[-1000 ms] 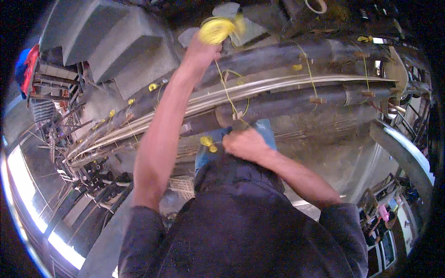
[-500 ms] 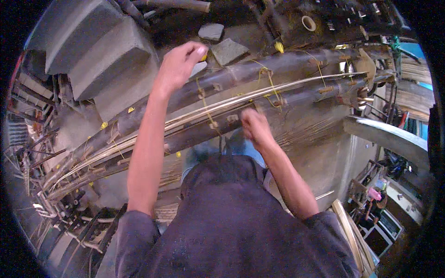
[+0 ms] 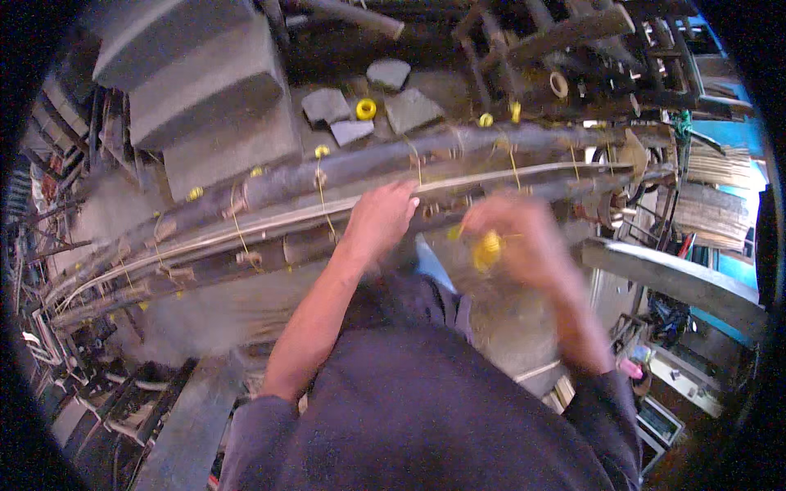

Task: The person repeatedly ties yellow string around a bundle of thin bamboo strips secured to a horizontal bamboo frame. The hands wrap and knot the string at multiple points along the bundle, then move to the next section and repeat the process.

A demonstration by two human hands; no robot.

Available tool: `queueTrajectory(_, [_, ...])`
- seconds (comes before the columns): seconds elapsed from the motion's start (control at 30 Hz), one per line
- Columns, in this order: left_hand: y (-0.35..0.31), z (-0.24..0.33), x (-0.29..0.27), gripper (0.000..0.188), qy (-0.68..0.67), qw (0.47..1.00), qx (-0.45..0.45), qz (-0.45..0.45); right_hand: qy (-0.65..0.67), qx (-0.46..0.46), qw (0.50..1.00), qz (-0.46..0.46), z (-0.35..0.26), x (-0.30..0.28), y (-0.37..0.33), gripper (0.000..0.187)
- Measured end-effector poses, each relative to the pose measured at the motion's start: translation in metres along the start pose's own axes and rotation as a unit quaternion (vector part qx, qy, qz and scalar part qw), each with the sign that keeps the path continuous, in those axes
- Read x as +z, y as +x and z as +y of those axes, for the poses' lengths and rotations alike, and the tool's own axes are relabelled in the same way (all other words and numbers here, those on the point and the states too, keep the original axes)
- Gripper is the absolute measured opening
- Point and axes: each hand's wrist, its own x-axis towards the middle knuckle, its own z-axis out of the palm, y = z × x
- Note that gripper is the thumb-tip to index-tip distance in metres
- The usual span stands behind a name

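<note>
Two long dark poles, a far pole (image 3: 282, 178) and a near pole (image 3: 299, 245), run side by side in front of me. Between them lies a bundle of thin pale strips (image 3: 282, 217), crossed by yellow cords (image 3: 325, 206) tied from pole to pole. My left hand (image 3: 378, 219) is on the strips near the middle, fingers curled closed beside one cord. What they pinch is hidden. My right hand (image 3: 520, 233), smeared by motion, is over the near pole to the right. A small yellow bundle of cord (image 3: 486, 252) hangs at its fingers.
Beyond the poles lie several flat grey stone pieces (image 3: 409, 110) and a yellow roll (image 3: 366, 109). Concrete steps (image 3: 221, 102) rise at the far left. A wooden frame (image 3: 565, 37) stands at the far right. A pale beam (image 3: 671, 274) is at the right.
My left hand has come down from beyond the far pole onto the strips. My right hand has moved right, the yellow bundle now showing at it. The view has shifted.
</note>
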Motion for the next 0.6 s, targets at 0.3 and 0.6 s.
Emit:
queueTrajectory(0.3, [0.013,0.012,0.026,0.018,0.047,0.991,-0.016,0.121,-0.166,0.014,0.985,-0.045,0.058,0.020,0.219,0.038])
queueTrajectory(0.6, [0.006,0.024,0.011,0.033,0.048,0.993,-0.097,0.042,-0.001,-0.192,0.980,-0.054,0.053,0.075,0.025,0.015])
